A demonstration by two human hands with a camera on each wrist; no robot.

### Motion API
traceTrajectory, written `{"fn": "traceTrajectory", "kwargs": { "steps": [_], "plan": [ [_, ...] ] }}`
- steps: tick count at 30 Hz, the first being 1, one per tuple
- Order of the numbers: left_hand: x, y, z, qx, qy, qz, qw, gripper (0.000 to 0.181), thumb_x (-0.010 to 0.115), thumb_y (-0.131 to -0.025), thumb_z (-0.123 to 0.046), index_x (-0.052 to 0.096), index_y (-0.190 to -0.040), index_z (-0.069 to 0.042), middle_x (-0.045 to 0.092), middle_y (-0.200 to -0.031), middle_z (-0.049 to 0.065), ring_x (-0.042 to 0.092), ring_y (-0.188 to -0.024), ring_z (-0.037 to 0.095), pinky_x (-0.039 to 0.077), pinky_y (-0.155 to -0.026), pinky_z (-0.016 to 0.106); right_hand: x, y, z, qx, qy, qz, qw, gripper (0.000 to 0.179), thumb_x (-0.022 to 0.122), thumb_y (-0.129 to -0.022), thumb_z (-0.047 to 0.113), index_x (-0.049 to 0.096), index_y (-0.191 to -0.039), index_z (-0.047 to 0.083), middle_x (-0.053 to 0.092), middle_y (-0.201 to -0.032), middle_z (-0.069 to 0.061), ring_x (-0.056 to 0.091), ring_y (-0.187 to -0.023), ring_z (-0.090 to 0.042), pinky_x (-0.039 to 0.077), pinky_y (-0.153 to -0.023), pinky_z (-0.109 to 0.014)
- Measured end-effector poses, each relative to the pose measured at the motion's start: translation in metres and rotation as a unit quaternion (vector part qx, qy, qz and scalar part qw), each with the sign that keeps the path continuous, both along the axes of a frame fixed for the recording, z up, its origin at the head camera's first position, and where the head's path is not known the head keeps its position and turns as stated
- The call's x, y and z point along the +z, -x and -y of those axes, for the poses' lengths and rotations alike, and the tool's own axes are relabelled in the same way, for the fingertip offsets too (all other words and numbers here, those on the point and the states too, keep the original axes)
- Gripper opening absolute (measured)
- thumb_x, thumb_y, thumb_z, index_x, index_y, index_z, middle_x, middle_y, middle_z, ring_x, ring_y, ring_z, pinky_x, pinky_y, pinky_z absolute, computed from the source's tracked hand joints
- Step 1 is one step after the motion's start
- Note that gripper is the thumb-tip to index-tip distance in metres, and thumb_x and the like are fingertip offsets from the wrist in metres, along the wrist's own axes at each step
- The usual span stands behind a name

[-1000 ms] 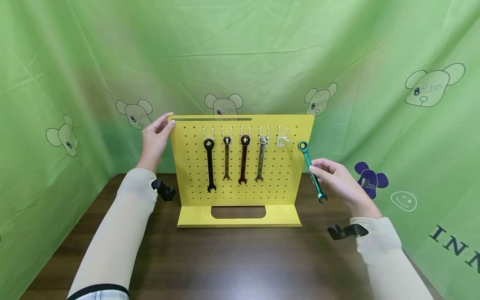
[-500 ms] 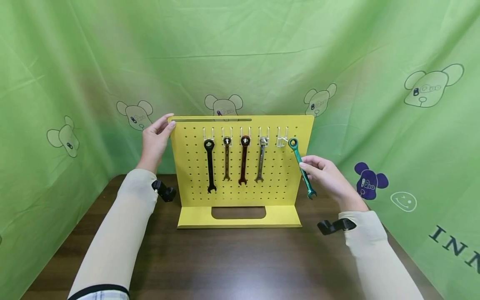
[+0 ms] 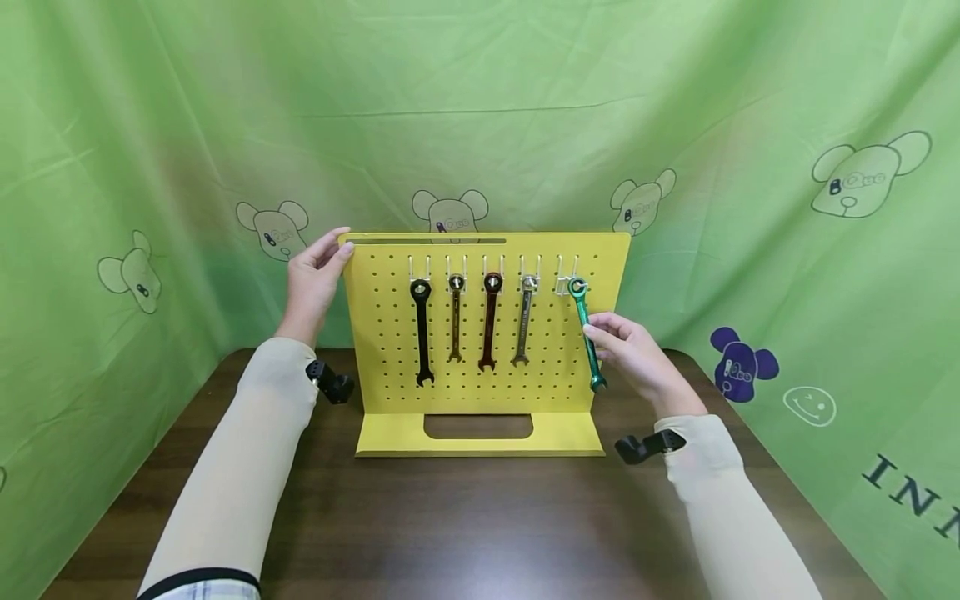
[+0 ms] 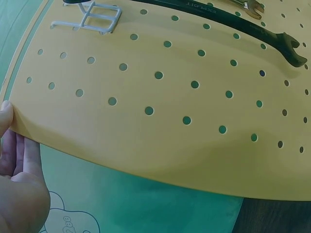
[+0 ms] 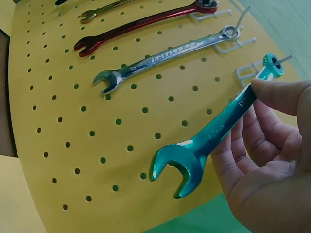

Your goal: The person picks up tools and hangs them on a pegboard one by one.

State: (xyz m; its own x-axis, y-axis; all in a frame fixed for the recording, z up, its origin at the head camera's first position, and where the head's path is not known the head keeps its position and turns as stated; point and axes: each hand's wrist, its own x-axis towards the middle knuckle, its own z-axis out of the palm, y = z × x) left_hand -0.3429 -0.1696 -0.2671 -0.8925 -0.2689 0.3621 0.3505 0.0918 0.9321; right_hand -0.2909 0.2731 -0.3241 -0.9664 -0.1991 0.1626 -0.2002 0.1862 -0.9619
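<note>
My right hand (image 3: 633,354) pinches a teal-green combination wrench (image 5: 214,131) by its shank between thumb and fingers. The wrench's ring end is up at the rightmost white hook (image 3: 564,283), and in the right wrist view the hook's prong shows through the ring. Its open end points down, tilted slightly right. With thumb in front and fingers behind, my left hand (image 3: 313,279) grips the top left corner of the yellow pegboard (image 3: 558,383). On the other hooks hang a black wrench (image 3: 422,333), a small bronze wrench (image 3: 455,321), a red wrench (image 3: 490,325) and a silver wrench (image 3: 523,325).
The pegboard stands upright on its yellow foot (image 3: 382,433), on a dark brown wooden table (image 3: 480,517). Green cloth (image 3: 480,108) with printed bear heads hangs behind and at both sides. A black wrist mount (image 3: 648,447) sits on each forearm.
The right hand has carried the green wrench left, from beside the board's right edge to the rightmost hook, and the ring now surrounds the prong. The left hand keeps its grip on the corner.
</note>
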Motion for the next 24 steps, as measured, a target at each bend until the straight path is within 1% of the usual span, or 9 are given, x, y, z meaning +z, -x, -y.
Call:
{"fn": "traceTrajectory", "kwargs": {
  "steps": [5,9,12,16,20,24],
  "plan": [
    [0.000,0.000,0.000,-0.001,-0.004,-0.004,1.0000,0.034,0.070,-0.096,-0.023,0.069,-0.130,-0.019,0.063,-0.115,0.001,0.056,-0.101,0.010,0.050,-0.094,0.024,-0.007,0.007,0.005,0.013,0.039,0.014,0.9991,0.036,0.056,-0.105,0.020,0.049,-0.126,-0.008,0.055,-0.110,-0.001,0.054,-0.098,-0.009,0.050,-0.086,-0.021],
    [0.000,-0.001,0.000,-0.003,-0.003,-0.004,1.0000,0.036,0.069,-0.097,-0.023,0.068,-0.132,-0.017,0.063,-0.116,0.001,0.056,-0.102,0.010,0.050,-0.094,0.025,-0.013,0.014,0.009,0.019,0.074,0.029,0.9967,0.025,0.055,-0.105,0.017,0.051,-0.121,-0.002,0.059,-0.110,-0.001,0.056,-0.096,-0.010,0.052,-0.087,-0.022],
    [0.000,-0.001,0.000,-0.004,-0.005,-0.002,1.0000,0.036,0.069,-0.097,-0.023,0.068,-0.132,-0.017,0.063,-0.117,0.001,0.056,-0.103,0.010,0.050,-0.095,0.025,-0.015,0.017,0.013,0.022,0.090,0.033,0.9951,0.019,0.055,-0.105,0.017,0.053,-0.118,0.004,0.064,-0.111,0.000,0.059,-0.097,-0.010,0.052,-0.089,-0.023],
    [-0.001,-0.001,0.000,-0.004,-0.006,0.001,1.0000,0.037,0.069,-0.097,-0.024,0.067,-0.133,-0.017,0.063,-0.117,0.002,0.056,-0.104,0.011,0.050,-0.096,0.026,-0.017,0.021,0.017,0.026,0.104,0.037,0.9936,0.019,0.056,-0.105,0.017,0.054,-0.119,0.004,0.066,-0.112,0.001,0.061,-0.099,-0.011,0.052,-0.092,-0.025],
    [0.000,-0.001,0.000,-0.007,-0.004,0.001,1.0000,0.036,0.069,-0.097,-0.024,0.068,-0.132,-0.019,0.062,-0.118,0.001,0.055,-0.105,0.010,0.049,-0.096,0.026,-0.018,0.021,0.018,0.023,0.115,0.041,0.9923,0.019,0.058,-0.104,0.017,0.055,-0.118,0.004,0.067,-0.112,0.002,0.061,-0.099,-0.011,0.052,-0.093,-0.026],
    [0.000,0.000,-0.001,-0.007,-0.006,-0.002,1.0000,0.034,0.070,-0.096,-0.024,0.069,-0.130,-0.021,0.063,-0.117,0.001,0.055,-0.104,0.010,0.049,-0.095,0.025,-0.017,0.019,0.016,0.019,0.105,0.039,0.9935,0.025,0.058,-0.104,0.018,0.054,-0.122,0.002,0.066,-0.114,0.003,0.060,-0.101,-0.011,0.051,-0.094,-0.025]
  ]
}}
